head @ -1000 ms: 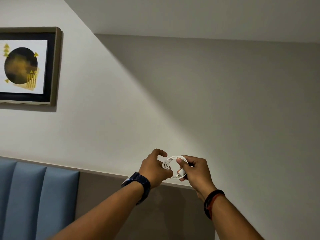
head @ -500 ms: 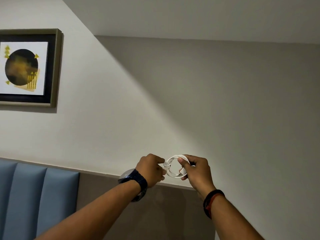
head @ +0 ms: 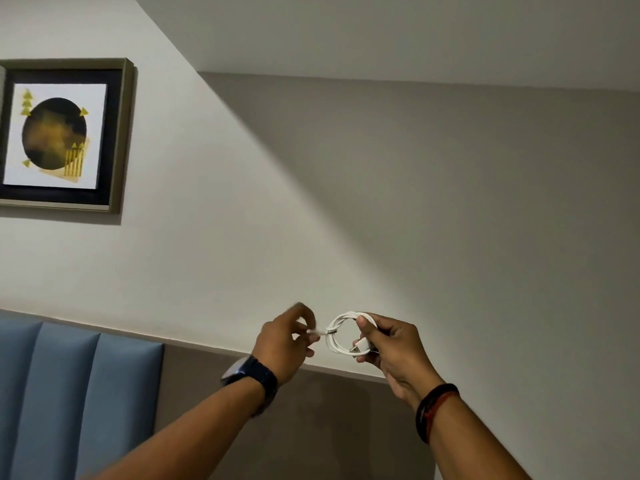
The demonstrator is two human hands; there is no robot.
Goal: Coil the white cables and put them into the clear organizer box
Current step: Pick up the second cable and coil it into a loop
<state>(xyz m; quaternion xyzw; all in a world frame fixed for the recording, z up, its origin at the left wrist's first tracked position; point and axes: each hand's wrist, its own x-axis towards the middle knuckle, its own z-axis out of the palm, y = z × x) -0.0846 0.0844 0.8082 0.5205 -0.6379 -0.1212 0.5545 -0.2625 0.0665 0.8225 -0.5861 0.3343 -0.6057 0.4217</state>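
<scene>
Moved: left hand (head: 284, 341) pulled away from coil, pinching cable end.
R hand (head: 388, 344): clamped on white cable (head: 337, 336) coil, round loops.
Bkgd: framed picture (head: 65, 133), blue padded panel (head: 69, 393).

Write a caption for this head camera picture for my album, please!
Right hand holds a coiled white cable while the left hand pinches its loose end.

Hands up in open air in front of the wall (head: 381, 220), nothing between them but the cable coil (head: 337, 336). Framed picture (head: 65, 135) well off to upper left. Blue padded panel (head: 79, 393) low left, clear of both forearms. Right side: bare wall only.
</scene>
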